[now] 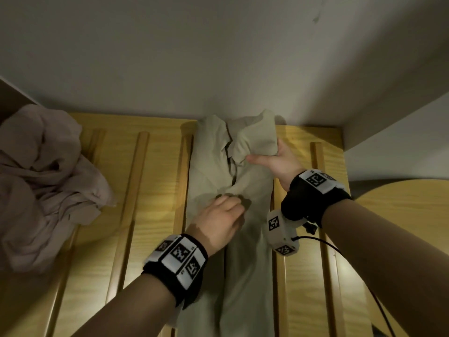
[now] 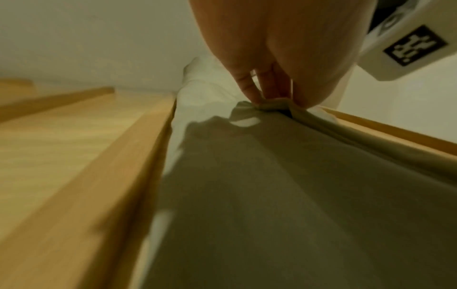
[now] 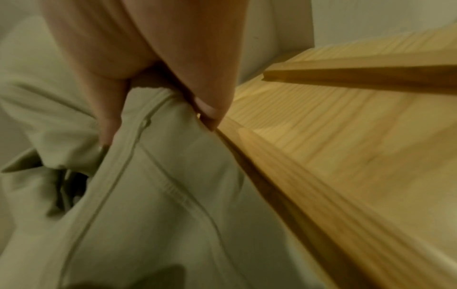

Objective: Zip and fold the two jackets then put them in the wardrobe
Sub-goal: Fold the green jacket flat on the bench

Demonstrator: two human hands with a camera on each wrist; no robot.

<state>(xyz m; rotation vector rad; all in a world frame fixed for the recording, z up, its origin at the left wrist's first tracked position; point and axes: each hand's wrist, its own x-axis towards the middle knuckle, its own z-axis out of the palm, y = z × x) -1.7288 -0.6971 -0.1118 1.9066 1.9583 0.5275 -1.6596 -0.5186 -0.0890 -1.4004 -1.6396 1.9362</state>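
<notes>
A pale green jacket (image 1: 216, 166) lies lengthwise on the wooden slatted surface (image 1: 150, 190), collar toward the wall, its dark zipper partly apart near the top. My left hand (image 1: 227, 215) pinches a fold of the fabric at the middle of the jacket's front (image 2: 269, 102). My right hand (image 1: 272, 158) grips the right collar and shoulder cloth (image 3: 158, 121), thumb on top. A second, dusty pink jacket (image 1: 46, 181) lies crumpled at the far left of the slats.
A white wall (image 1: 218, 57) rises right behind the slats and juts out at the right (image 1: 398, 122). Raised wooden battens (image 1: 136, 181) run front to back. A rounded wooden board (image 1: 401, 215) stands at the right edge.
</notes>
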